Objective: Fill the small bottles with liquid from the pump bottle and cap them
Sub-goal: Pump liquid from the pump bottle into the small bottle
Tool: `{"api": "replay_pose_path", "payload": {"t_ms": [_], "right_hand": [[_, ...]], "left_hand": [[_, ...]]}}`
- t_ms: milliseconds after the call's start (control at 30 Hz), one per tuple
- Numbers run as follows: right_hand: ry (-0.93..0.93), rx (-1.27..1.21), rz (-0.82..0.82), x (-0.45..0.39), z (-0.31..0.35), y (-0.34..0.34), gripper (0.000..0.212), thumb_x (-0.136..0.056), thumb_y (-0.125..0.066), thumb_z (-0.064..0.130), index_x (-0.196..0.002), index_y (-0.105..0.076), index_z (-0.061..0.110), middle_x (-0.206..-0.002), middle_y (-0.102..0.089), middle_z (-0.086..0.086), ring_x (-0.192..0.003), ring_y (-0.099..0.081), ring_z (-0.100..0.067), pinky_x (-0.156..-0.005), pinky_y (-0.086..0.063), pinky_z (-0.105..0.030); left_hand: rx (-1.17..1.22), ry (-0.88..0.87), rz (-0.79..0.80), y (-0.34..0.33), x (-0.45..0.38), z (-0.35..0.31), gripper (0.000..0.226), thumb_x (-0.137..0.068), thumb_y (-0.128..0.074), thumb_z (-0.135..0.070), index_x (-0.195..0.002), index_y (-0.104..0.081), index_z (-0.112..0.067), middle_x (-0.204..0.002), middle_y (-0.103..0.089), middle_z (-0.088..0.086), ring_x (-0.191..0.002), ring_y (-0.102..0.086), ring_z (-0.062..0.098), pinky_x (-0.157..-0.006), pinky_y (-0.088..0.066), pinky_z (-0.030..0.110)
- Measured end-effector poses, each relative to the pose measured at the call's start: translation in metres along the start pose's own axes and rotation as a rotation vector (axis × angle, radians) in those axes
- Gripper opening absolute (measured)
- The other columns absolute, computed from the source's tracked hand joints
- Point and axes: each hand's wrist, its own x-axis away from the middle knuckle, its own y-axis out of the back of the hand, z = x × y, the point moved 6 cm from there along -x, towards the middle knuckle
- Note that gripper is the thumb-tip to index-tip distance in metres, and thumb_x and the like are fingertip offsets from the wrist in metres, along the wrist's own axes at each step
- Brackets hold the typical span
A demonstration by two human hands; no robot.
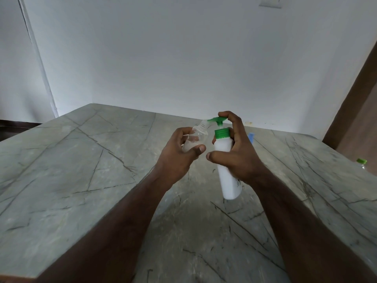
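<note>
filling under way at frame centre: left hand (183, 149) grasping small bottle (194, 138), right hand (234, 152) clutching pump bottle (227, 170), index finger on the pump; capping left.

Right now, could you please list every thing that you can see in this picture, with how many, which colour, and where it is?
pump bottle: one, white with a green collar and pump head, held above the table, in the grip of the right hand
small bottle: one, clear, uncapped, tilted with its mouth up at the pump spout, in the left hand
second small bottle: one, clear with a green cap, at the far right edge, partly cut off
blue thing: one, on the table behind the right hand, mostly hidden
table: one, grey marbled top
wall: white, behind the table
left hand: one, holds the small bottle
right hand: one, grips the pump bottle, a finger on the pump head
</note>
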Motion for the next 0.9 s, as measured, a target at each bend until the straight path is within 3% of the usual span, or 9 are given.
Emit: {"api": "replay_pose_path", "payload": {"t_ms": [167,333,533,900], "right_hand": [[0.008,-0.017,-0.012,0.0002,0.0003,0.0011,0.103,-0.067,-0.080,-0.008,-0.141,-0.026,0.039,-0.120,-0.043,0.028,-0.091,-0.059,0.007,-0.065,-0.053,-0.014],[0.007,-0.025,-0.024,0.0002,0.0004,0.0023,0.103,-0.067,-0.080,-0.008,-0.142,-0.027,0.037,-0.120,-0.046,0.024,-0.091,-0.060,0.004,-0.065,-0.054,-0.016],[0.003,-0.029,-0.025,0.0011,0.0004,0.0022,0.099,-0.067,-0.080,-0.007,-0.141,-0.029,0.034,-0.119,-0.052,0.007,-0.087,-0.062,-0.003,-0.067,-0.056,-0.020],[-0.001,-0.042,-0.032,-0.0004,0.0002,0.0024,0.101,-0.067,-0.081,-0.007,-0.142,-0.028,0.036,-0.125,-0.042,0.028,-0.092,-0.059,0.004,-0.067,-0.055,-0.016]], "left_hand": [[-0.024,-0.002,0.001,0.0002,0.0007,-0.0009,0.058,-0.088,-0.074,-0.041,-0.137,-0.047,-0.027,-0.140,-0.057,0.000,-0.121,-0.060,0.022,-0.092,-0.060,0.046],[-0.029,-0.003,0.006,-0.0002,0.0004,-0.0010,0.056,-0.090,-0.073,-0.037,-0.138,-0.046,-0.026,-0.141,-0.056,0.000,-0.122,-0.060,0.022,-0.093,-0.059,0.046],[-0.031,0.004,0.000,-0.0005,-0.0003,-0.0003,0.055,-0.091,-0.073,-0.037,-0.138,-0.046,-0.027,-0.143,-0.056,0.000,-0.122,-0.060,0.022,-0.093,-0.059,0.046],[-0.028,0.005,-0.001,0.0002,0.0010,-0.0019,0.054,-0.090,-0.074,-0.038,-0.136,-0.047,-0.030,-0.143,-0.055,-0.001,-0.124,-0.058,0.022,-0.095,-0.058,0.046]]}}
